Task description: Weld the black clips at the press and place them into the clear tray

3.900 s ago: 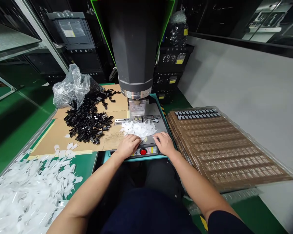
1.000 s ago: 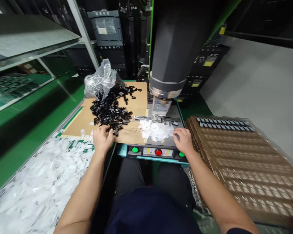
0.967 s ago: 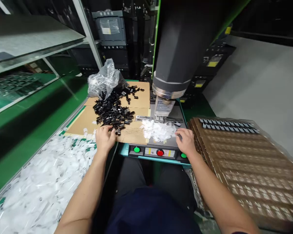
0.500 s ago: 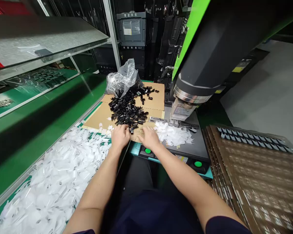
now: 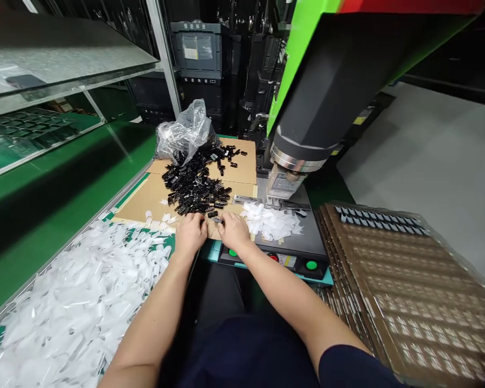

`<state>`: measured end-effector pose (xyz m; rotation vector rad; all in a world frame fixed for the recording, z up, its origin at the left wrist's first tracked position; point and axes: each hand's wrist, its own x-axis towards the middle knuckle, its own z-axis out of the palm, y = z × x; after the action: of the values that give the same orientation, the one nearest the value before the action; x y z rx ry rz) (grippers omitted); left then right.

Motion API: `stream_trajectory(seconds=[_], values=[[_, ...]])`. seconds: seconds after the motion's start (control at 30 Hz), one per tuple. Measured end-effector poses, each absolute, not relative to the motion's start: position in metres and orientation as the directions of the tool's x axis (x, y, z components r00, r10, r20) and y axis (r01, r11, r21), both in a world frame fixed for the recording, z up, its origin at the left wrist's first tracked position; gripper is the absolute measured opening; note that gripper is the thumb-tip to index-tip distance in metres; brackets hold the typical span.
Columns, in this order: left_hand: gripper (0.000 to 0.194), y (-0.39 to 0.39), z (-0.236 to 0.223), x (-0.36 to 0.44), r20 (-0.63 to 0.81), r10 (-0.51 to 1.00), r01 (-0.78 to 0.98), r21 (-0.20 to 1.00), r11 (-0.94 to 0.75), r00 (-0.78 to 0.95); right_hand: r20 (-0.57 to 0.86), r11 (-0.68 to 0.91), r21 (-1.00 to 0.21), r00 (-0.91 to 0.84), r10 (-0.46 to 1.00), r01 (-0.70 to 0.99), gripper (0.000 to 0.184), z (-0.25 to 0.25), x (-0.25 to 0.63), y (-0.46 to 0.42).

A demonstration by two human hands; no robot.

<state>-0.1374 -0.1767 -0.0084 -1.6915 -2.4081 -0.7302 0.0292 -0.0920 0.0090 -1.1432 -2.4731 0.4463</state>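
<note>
At the front edge of the cardboard sheet, just below a pile of small black plastic parts, both hands work close together. My left hand is closed, with a small dark part partly showing at its fingertips. My right hand pinches one end of a small grey-and-black plastic part; its fingers hide the rest. Beside the right hand lies a heap of thin white plastic pieces on the machine's dark base. A far larger heap of white pieces spreads to the left of my left arm.
A press-like machine head overhangs the right side, above a small metal fixture. Green buttons line the base's front. Stacked brown trays stand at right, and a clear plastic bag sits behind the black parts.
The view has shifted, so the scene sits further left. My right hand has come nearer my left, and a grey-and-black part now shows at its fingertips.
</note>
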Motion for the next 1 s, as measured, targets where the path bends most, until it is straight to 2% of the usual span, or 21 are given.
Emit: stream_trajectory(seconds=[0.2, 0.3, 0.47, 0.6, 0.77, 1.0], values=[[0.014, -0.177, -0.012, -0.125, 0.334, 0.886, 0.904, 0.386, 0.182, -0.321, 0.277, 0.507, -0.664, -0.449, 0.85, 0.549, 0.015, 0.004, 0.099, -0.08], [0.016, -0.18, -0.017, -0.125, 0.348, 0.886, 0.88, 0.458, 0.124, -0.306, 0.371, 0.504, -0.698, -0.345, 0.862, 0.508, 0.017, 0.001, 0.142, -0.065], [0.017, -0.182, -0.021, -0.125, 0.343, 0.899, 0.872, 0.482, 0.08, -0.272, 0.464, 0.493, -0.658, -0.209, 0.861, 0.569, 0.024, -0.002, 0.205, -0.032], [0.018, -0.154, -0.008, -0.095, 0.36, 0.902, 0.812, 0.583, -0.017, -0.24, 0.493, 0.475, -0.639, -0.152, 0.857, 0.605, 0.029, -0.003, 0.221, -0.006], [0.021, -0.081, 0.013, -0.031, 0.429, 0.892, 0.78, 0.603, -0.166, -0.142, 0.52, 0.491, -0.584, -0.167, 0.838, 0.646, 0.033, -0.004, 0.206, 0.016], [0.023, -0.01, 0.013, 0.02, 0.391, 0.919, 0.799, 0.57, -0.193, -0.057, 0.49, 0.489, -0.392, -0.273, 0.828, 0.78, 0.028, 0.002, 0.199, 0.018]])
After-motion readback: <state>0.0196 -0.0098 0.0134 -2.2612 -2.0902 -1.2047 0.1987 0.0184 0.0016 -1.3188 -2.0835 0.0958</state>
